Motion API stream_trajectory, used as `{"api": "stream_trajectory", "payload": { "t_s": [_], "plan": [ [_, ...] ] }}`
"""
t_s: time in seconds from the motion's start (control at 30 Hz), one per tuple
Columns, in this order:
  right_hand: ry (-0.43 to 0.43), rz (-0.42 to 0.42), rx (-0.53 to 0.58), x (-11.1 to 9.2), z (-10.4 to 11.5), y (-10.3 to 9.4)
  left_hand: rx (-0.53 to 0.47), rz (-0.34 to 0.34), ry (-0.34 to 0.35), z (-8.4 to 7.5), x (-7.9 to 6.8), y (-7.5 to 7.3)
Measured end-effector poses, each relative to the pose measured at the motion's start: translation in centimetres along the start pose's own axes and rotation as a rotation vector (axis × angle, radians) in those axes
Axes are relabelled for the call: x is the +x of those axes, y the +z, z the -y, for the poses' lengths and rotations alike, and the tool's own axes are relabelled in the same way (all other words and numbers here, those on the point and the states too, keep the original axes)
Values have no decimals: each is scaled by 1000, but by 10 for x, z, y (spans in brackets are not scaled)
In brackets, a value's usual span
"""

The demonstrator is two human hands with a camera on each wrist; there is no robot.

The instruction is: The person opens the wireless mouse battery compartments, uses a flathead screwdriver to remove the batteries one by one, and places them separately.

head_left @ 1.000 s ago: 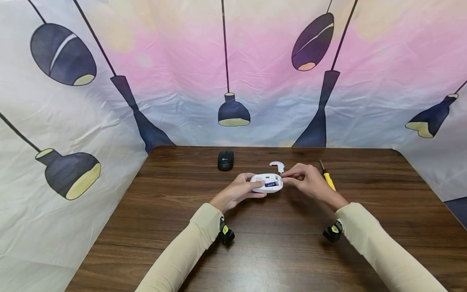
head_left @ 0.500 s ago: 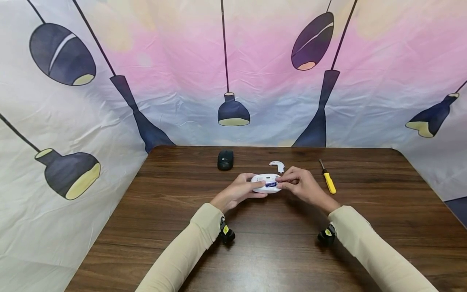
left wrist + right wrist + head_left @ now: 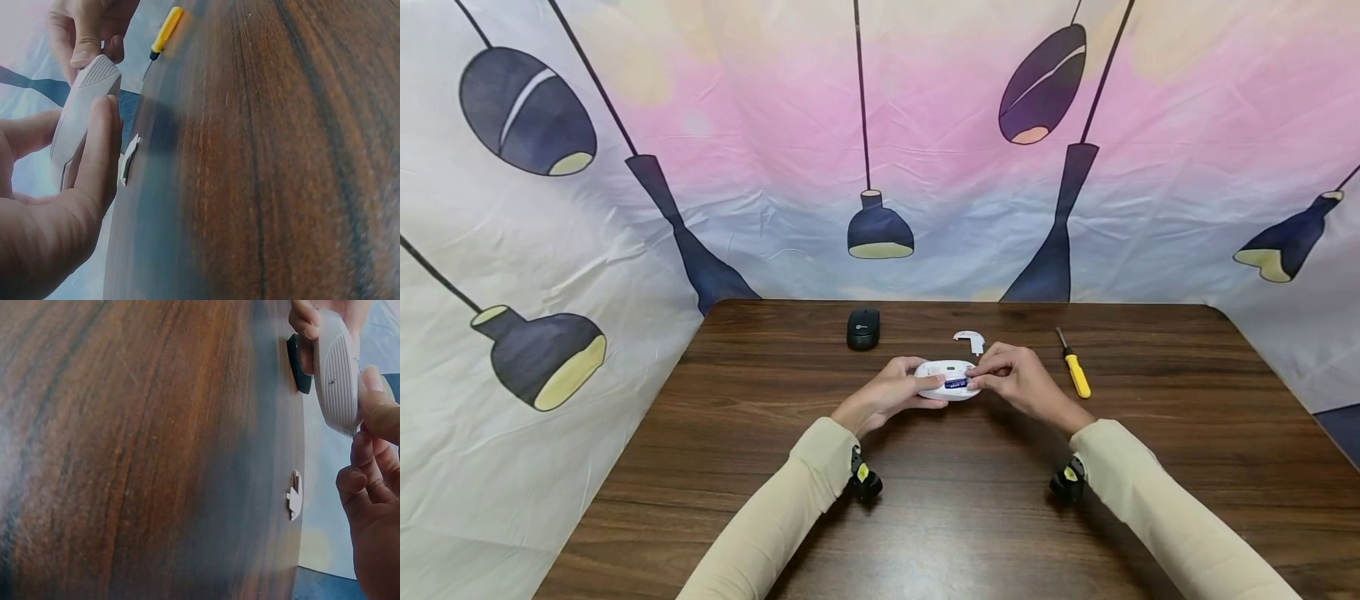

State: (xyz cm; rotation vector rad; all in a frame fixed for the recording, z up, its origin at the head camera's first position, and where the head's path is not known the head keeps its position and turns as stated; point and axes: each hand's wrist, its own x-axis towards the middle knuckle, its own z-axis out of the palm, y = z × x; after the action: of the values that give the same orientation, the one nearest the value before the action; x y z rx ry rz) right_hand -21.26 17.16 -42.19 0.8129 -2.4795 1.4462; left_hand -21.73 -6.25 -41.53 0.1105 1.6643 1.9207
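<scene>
My left hand (image 3: 891, 389) grips a white computer mouse (image 3: 932, 369), turned underside up and raised above the table. Its thumb lies on the underside and its fingers support the mouse from below. A dark blue battery (image 3: 956, 383) shows in the mouse's opened compartment. My right hand (image 3: 1017, 382) pinches at the battery's right end with thumb and index finger, hiding that end. In the left wrist view, fingers hold the mouse's ribbed side (image 3: 100, 72). From the right wrist, the thumb and fingertips are seen right at the mouse's edge, and the battery is out of sight.
A white battery cover (image 3: 973, 340) lies on the wooden table (image 3: 775, 500) just beyond the mouse. The black mouse (image 3: 863, 329) rests farther back to the left. To the right is a screwdriver (image 3: 1077, 374) with a yellow handle. A patterned cloth (image 3: 775, 167) hangs behind.
My right hand has moved left from the mouse's right edge onto the battery's end. The battery now sits slightly tilted in the compartment. My left hand keeps its hold, and the mouse has dipped slightly.
</scene>
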Motion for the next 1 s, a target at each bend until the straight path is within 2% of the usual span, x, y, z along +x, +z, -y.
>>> {"api": "stream_trajectory", "payload": {
  "t_s": [0.4, 0.5, 0.57, 0.73, 0.8, 1.0],
  "plan": [
    [10, 14, 60, 3, 0, 1, 22, 22, 7, -1, 0, -2],
    [22, 18, 53, 5, 1, 2, 25, 23, 8, -1, -1, -3],
    [26, 25, 49, 5, 12, 1, 24, 24, 10, -1, -1, -3],
    [12, 28, 42, 4, 12, 2, 11, 12, 16, 1, 0, -4],
    [10, 22, 25, 4, 2, 4, 6, 4, 19, 1, 0, -4],
    [23, 26, -24, 3, 3, 6, -4, -9, 19, 1, 0, -5]
  ]
}}
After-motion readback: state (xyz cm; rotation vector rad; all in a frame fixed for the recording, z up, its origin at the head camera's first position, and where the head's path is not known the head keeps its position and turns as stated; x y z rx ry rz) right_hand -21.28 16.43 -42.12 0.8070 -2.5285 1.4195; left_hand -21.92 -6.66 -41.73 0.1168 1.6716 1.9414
